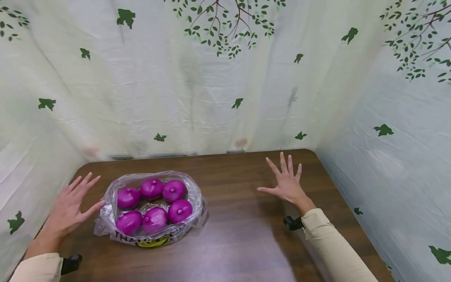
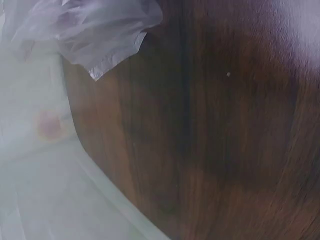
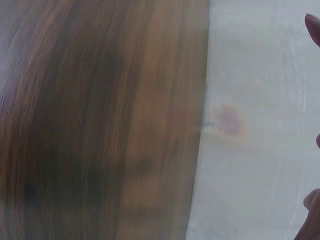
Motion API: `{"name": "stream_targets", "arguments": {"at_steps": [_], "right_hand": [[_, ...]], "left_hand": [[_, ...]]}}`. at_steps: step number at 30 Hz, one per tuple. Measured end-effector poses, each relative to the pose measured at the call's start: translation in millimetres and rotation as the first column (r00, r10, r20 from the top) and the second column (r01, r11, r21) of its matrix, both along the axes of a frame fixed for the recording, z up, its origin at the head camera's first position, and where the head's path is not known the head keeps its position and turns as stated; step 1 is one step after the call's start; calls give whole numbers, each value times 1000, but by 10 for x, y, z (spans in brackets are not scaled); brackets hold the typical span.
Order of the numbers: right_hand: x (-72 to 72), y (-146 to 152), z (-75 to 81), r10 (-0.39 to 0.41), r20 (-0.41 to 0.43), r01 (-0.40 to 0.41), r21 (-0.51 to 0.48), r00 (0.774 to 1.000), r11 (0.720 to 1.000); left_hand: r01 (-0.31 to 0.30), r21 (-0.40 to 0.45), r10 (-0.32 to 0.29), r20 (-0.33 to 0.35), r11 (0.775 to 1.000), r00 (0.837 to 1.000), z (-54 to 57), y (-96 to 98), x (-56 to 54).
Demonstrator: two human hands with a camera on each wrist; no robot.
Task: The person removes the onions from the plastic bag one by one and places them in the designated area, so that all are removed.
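Several purple onions [image 1: 155,220] lie in a ring inside a clear plastic bag [image 1: 195,184], its mouth spread wide and its front printed with dark letters and a yellow shape. Left of the bag is my left hand [image 1: 68,207], fingers spread and holding nothing. Its thumb tip comes close to the bag's rim; whether they touch I cannot tell. Over the right part of the table, my right hand [image 1: 288,187] is spread wide, well apart from the bag. In the left wrist view, a crumpled corner of the bag [image 2: 100,30] shows. Only fingertips [image 3: 313,29] appear in the right wrist view.
The brown wooden table [image 1: 232,250] has rounded far corners. A pale curtain [image 1: 211,86] printed with green leaves and branches hangs behind it and along both sides. Black straps with small devices sit on the left wrist [image 1: 71,264] and right wrist [image 1: 293,223].
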State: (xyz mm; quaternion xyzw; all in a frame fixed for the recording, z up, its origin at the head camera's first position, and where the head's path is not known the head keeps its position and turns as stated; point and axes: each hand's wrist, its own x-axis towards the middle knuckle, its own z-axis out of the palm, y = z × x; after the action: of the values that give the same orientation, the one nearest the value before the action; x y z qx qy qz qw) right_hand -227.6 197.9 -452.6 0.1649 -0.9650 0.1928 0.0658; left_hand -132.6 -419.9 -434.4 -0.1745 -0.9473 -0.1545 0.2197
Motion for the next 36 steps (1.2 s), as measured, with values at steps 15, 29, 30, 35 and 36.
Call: {"name": "stream_targets", "arguments": {"at_steps": [15, 29, 30, 35, 36], "right_hand": [[84, -432, -50, 119, -44, -122, -83, 992, 989], [19, -821, -107, 208, -112, -224, -159, 972, 962], [16, -852, -111, 212, -115, -228, -157, 971, 961], [26, -1002, -129, 233, -113, -249, -158, 966, 955], [31, -1029, -128, 237, -110, -253, -161, 965, 954]], "left_hand": [[-16, 236, -16, 136, 972, 991, -189, 105, 159], [-309, 285, 160, 447, 907, 880, -244, 95, 281], [-320, 282, 162, 469, 904, 868, -250, 94, 279], [-354, 282, 147, 560, 892, 816, -278, 106, 278], [-357, 280, 145, 570, 891, 809, -286, 109, 279]]}}
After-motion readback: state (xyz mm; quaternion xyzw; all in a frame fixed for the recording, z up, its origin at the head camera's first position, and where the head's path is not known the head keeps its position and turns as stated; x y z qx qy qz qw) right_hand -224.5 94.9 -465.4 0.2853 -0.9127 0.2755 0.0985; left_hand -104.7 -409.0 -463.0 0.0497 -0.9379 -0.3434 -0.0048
